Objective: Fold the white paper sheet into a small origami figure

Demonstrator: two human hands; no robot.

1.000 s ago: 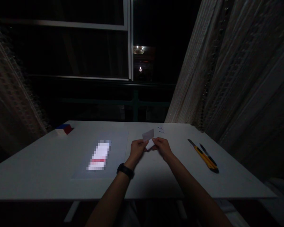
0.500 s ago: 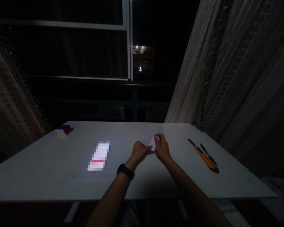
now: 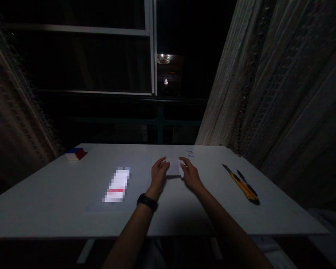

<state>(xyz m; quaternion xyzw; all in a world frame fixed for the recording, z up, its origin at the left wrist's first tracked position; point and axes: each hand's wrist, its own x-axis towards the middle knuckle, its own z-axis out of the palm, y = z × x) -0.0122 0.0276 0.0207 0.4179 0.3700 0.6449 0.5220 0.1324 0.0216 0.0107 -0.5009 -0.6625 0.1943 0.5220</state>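
Note:
Between my two hands is a small piece of white paper (image 3: 173, 168), held just over the middle of the table. My left hand (image 3: 158, 172) grips its left edge with thumb and fingers; a dark watch sits on that wrist. The right edge is pinched by my right hand (image 3: 190, 174), where a narrow strip of the paper looks folded up. Just beyond the right hand lies a small white slip with dark marks (image 3: 189, 153).
A larger pale sheet (image 3: 95, 207) lies at left with a bright, pixelated phone-like rectangle (image 3: 117, 185) on it. A red, white and blue cube (image 3: 75, 154) stands far left. At right lie a yellow box cutter (image 3: 242, 186) and a dark pen (image 3: 246, 180). Curtains (image 3: 226, 86) flank the white table (image 3: 184, 220).
My left hand has moved left and away from the right hand, to the paper's left edge. The paper now lies flatter and wider between the hands.

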